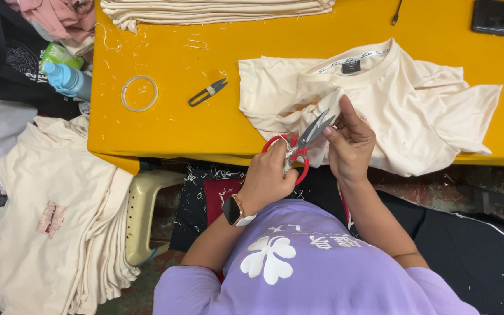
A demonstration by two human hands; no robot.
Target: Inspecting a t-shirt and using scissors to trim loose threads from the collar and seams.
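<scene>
While the left hand [272, 169] grips the red loops of the scissors [301, 146], fingers clamped around them at the near worktop [176, 125] edge, the blades slant up and to the right, away from the person. The right hand [350, 143] pinches a fold of the cream T-shirt [415, 105] at the blade tips. Farther back lie thread snips [207, 92].

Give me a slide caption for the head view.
Left hand works red-handled scissors at a cream T-shirt; right hand pinches it.
</scene>
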